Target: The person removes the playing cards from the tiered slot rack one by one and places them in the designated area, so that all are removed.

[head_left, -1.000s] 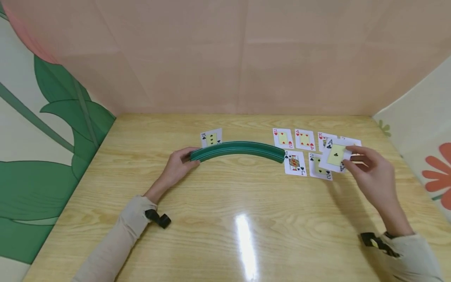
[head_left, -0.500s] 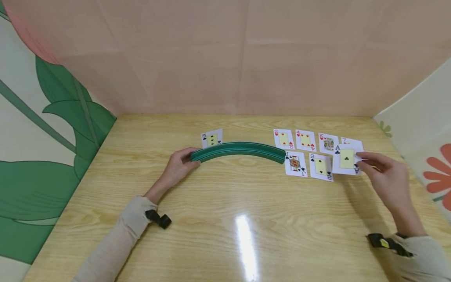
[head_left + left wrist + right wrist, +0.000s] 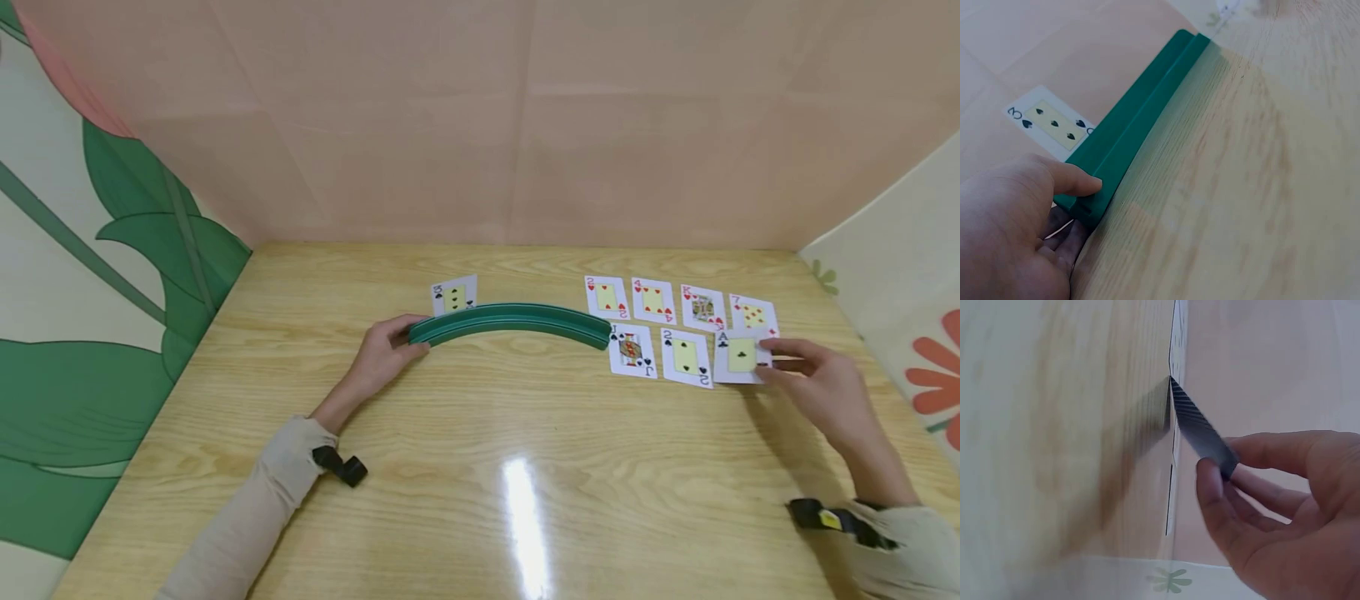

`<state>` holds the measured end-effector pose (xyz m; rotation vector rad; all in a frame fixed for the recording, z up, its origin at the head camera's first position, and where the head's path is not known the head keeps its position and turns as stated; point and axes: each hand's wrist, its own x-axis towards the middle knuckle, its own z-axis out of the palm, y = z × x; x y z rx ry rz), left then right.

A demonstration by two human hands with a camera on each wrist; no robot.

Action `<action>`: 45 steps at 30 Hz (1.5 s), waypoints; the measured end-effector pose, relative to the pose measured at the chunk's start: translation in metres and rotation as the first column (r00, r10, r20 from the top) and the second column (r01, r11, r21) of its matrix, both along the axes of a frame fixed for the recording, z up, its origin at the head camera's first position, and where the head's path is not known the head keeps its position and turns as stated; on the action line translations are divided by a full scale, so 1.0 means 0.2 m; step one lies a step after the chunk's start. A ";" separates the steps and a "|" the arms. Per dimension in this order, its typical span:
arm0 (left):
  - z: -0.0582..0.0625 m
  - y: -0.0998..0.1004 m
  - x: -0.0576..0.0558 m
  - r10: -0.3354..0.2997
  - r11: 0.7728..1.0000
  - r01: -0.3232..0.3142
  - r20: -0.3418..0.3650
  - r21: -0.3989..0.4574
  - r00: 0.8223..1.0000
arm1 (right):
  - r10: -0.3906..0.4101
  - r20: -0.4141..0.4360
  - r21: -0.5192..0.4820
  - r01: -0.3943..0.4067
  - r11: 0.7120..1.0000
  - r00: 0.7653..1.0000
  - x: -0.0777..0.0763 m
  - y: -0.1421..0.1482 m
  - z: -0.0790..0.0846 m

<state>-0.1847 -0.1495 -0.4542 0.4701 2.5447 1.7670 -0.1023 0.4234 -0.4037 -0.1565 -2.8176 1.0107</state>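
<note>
My left hand (image 3: 381,357) grips the left end of a curved green playing card holder (image 3: 517,317), thumb on its front face in the left wrist view. A three of spades (image 3: 1054,122) stands up behind that end, its lower part hidden by the holder. At the right, my right hand (image 3: 825,392) pinches the ace of clubs (image 3: 742,356) by its right edge between thumb and fingers. In the right wrist view the ace (image 3: 1200,428) slants, its far edge down at the table and its near edge raised. The two of spades (image 3: 686,357) lies just left of it.
The jack of spades (image 3: 632,351) lies by the holder's right end. Behind runs a row of red cards: two of hearts (image 3: 605,297), four of hearts (image 3: 653,301), king of hearts (image 3: 703,307) and a seven (image 3: 753,314). A pink backdrop (image 3: 510,125) borders the wooden table (image 3: 420,483).
My right hand has carried the ace of clubs rightward and down, from over the two of spades to beside it. The king and seven now show more fully. My left hand stays on the holder.
</note>
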 end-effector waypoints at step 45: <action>0.10 0.02 0.05 -0.019 1.000 0.019 -0.005 0.003 1.000 | 0.117 0.146 0.286 -0.155 0.946 0.982 -0.02 0.00 -0.04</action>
